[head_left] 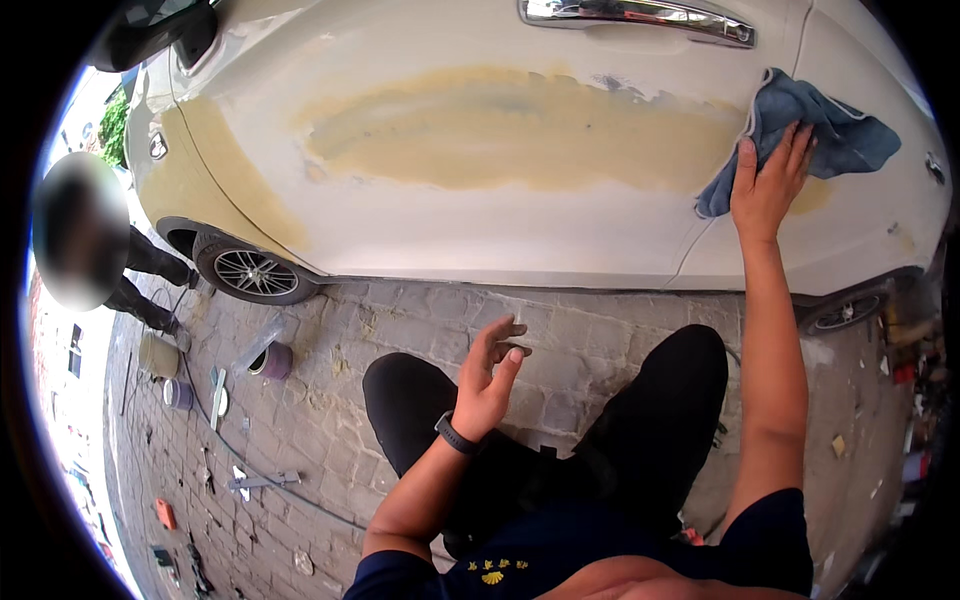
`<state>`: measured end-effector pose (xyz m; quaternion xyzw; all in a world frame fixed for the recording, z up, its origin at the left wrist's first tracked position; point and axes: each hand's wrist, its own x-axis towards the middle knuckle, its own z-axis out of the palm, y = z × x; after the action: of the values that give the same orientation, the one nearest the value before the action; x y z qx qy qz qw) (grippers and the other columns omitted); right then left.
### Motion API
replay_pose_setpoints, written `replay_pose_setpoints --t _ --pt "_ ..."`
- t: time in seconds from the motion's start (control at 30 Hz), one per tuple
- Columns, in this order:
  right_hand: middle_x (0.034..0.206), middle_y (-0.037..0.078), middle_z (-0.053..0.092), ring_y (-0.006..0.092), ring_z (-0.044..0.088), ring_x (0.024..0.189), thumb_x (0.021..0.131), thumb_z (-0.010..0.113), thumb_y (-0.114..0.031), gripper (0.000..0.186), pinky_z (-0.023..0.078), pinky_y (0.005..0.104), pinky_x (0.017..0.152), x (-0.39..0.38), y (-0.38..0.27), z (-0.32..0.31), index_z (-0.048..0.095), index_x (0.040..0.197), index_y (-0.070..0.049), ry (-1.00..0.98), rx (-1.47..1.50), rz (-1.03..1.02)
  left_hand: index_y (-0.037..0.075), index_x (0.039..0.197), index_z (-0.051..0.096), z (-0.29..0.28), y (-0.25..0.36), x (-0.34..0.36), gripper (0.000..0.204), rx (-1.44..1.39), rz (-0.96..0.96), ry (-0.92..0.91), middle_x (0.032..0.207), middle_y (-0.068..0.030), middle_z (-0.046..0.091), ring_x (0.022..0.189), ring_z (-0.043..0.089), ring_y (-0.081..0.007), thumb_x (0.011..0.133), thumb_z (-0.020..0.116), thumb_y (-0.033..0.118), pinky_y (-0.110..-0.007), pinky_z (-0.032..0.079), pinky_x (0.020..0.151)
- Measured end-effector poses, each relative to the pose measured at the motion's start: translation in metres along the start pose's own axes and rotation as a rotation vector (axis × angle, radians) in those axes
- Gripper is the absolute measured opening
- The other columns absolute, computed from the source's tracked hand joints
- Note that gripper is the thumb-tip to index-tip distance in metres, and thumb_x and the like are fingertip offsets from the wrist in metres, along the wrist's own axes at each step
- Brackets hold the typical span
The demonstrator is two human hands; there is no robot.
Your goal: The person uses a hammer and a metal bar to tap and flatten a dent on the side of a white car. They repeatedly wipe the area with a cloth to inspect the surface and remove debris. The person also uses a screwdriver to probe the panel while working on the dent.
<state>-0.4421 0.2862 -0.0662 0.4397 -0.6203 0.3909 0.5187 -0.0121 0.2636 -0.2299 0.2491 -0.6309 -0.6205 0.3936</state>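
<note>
Beneath our flattened, unclenched right hand, a blue cloth on a white car, left of that contact, our left hand released, below it, our yellow chest emblem.

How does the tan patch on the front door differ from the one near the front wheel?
The door patch stretches lengthwise with blue-grey streaks in it; the fender patch slants down toward the front wheel and looks plainer. The blue cloth lies at the door patch's right end, but away from the fender patch. Both are tan areas on white bodywork.
</note>
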Motion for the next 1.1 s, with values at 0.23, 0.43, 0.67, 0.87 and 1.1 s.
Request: replay_pose_setpoints --t 0.23,0.43,0.67,0.87,1.1 --pt "0.150 0.037 0.043 0.0545 0.046 0.133 0.103 0.058 -0.035 0.062 0.037 0.0504 0.113 -0.013 -0.166 0.067 0.046 0.146 0.008 -0.145 0.352 0.000 -0.003 0.149 0.043 -0.023 -0.007 -0.003 0.050 0.019 -0.030 -0.022 0.135 -0.0185 0.061 0.110 0.066 -0.0226 0.103 0.059 0.012 -0.036 0.051 0.097" --pt "0.141 0.016 0.061 0.0373 0.058 0.128 0.096 0.069 -0.031 0.052 0.045 0.0470 0.110 0.012 -0.301 0.110 0.058 0.142 -0.009 -0.431 0.519 -0.357 -0.002 0.148 0.044 -0.033 -0.016 0.008 0.051 0.114 -0.040 0.001 0.131 -0.0177 0.065 0.103 0.070 -0.0212 0.102 0.063 0.012 -0.035 0.054 0.091" --pt "0.145 0.012 0.057 0.0335 0.054 0.132 0.100 0.061 -0.030 0.050 0.041 0.0454 0.114 0.064 -0.247 0.101 0.053 0.146 -0.012 -0.344 0.616 -0.440 -0.002 0.147 0.045 -0.048 -0.017 0.001 0.050 0.026 -0.094 0.115 0.130 -0.0169 0.064 0.103 0.067 -0.0209 0.104 0.061 0.016 -0.033 0.052 0.090" --pt "0.153 0.012 0.050 0.0307 0.048 0.140 0.105 0.050 -0.028 0.050 0.035 0.0432 0.120 0.054 -0.043 0.044 0.046 0.152 -0.010 -0.501 0.497 -0.231 -0.001 0.148 0.044 -0.044 -0.013 -0.012 0.050 0.001 -0.038 0.129 0.129 -0.0179 0.063 0.102 0.067 -0.0224 0.104 0.059 0.017 -0.035 0.051 0.091" --pt "0.151 0.015 0.050 0.0353 0.047 0.138 0.096 0.064 -0.027 0.060 0.034 0.0448 0.118 0.037 0.038 -0.025 0.047 0.149 -0.005 -0.279 -0.337 -0.247 -0.001 0.148 0.043 -0.053 -0.004 -0.022 0.049 0.025 -0.101 0.064 0.131 -0.0181 0.063 0.106 0.067 -0.0226 0.104 0.059 0.013 -0.035 0.052 0.094"
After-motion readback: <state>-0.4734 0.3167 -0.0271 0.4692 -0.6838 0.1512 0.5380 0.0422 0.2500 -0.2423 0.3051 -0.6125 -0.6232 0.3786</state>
